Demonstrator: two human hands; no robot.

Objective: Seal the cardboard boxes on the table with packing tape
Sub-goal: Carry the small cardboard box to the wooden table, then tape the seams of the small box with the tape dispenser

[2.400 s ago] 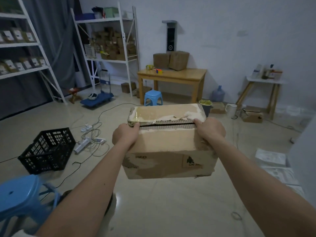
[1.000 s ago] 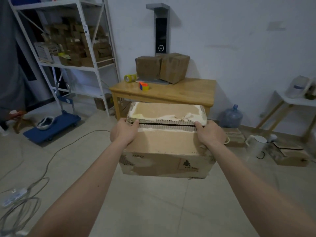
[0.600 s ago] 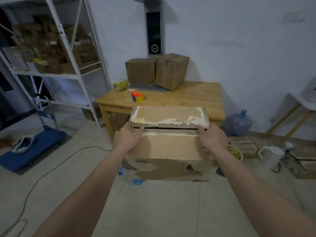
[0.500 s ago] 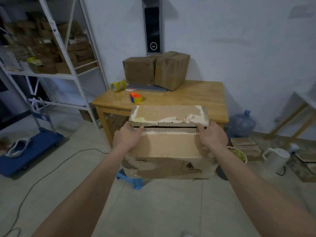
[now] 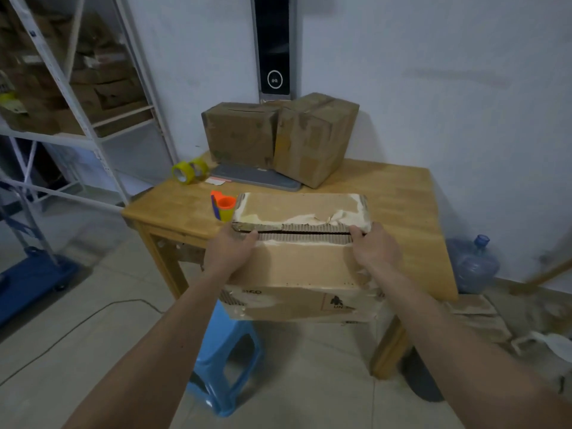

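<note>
Hands hold a worn cardboard box (image 5: 298, 264) up in the air, out in front of the person. The left hand (image 5: 230, 250) has its grip on the box's left end, with the fingers curled over the top edge. The right hand (image 5: 376, 250) has its grip on the right end the same way. The box's top flaps are nearly shut, with a thin dark gap running across between them. The paper skin on the far flap is torn and rough.

The box hangs over the near edge of the wooden counter (image 5: 399, 209). At 12 o'clock from it, at the back of the counter, two more brown boxes (image 5: 278, 134) stand side by side by the wall, and they touch. The right one is tilted. A flat grey thing (image 5: 257, 179) lies under their front edge.

At 10 o'clock from the held box, two yellow tape rolls (image 5: 188, 171) lie near the counter's left back corner. Just beside the held box's far left corner sits an orange and yellow thing (image 5: 224, 207); I cannot tell what it is.

A blue stool (image 5: 226, 363) stands on the floor at 7 o'clock, under the box. A metal shelf (image 5: 77, 97) full of boxes is at 9 o'clock. A water jug (image 5: 475, 264) sits on the floor at 3 o'clock.
</note>
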